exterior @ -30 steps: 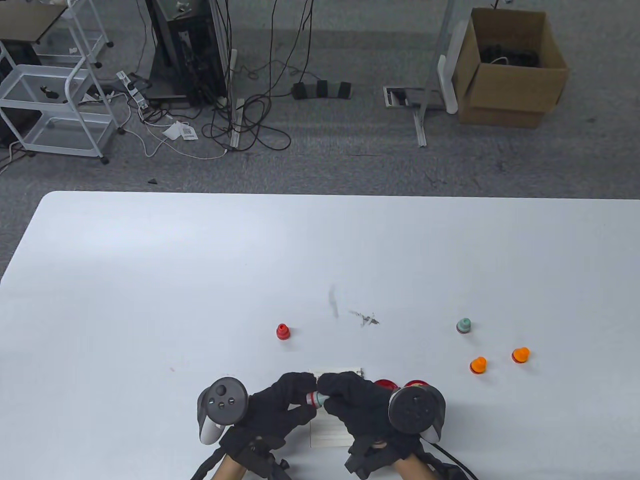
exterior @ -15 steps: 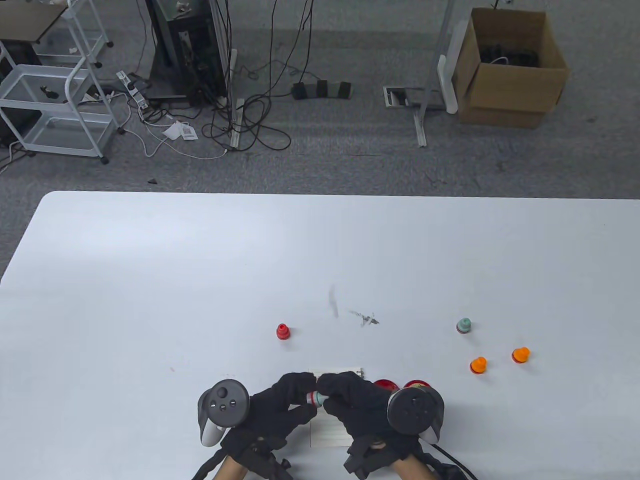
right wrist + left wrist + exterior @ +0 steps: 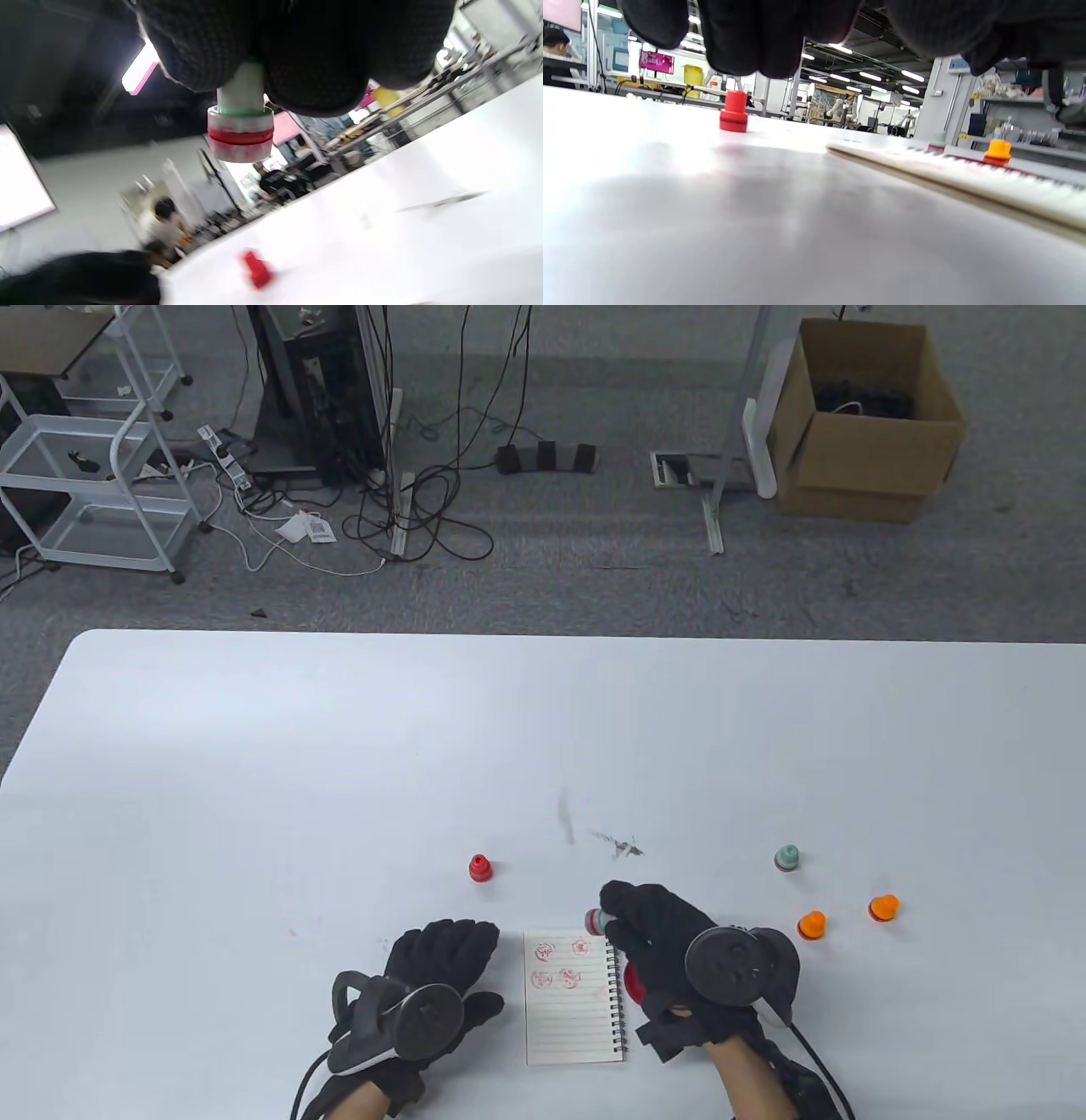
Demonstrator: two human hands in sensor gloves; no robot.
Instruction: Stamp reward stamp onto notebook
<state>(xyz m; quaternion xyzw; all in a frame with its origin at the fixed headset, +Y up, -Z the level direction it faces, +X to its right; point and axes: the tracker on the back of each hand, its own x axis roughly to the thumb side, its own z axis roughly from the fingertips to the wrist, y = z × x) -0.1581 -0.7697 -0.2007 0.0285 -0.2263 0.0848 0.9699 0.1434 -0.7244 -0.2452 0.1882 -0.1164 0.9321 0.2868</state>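
The left hand [image 3: 441, 976] is lying flat on the table [image 3: 254, 780] at the notebook's [image 3: 573, 997] nine o'clock, fingers spread, gripping nothing, so the unpinned page could be sliding under a press. At the notebook's one o'clock, the right hand [image 3: 653, 933] is pinching the reward stamp [image 3: 240, 127] above the table; its wet red face risks smearing.

The left hand [image 3: 441, 963] in its black sensor glove lies palm down, fingers stretched forward and close together, its grey tracker strapped over the back. The right hand [image 3: 657, 929], gloved alike, is raised, fingers [image 3: 314, 63] curled and pinching a small white stamp with a red-inked base [image 3: 240, 127].
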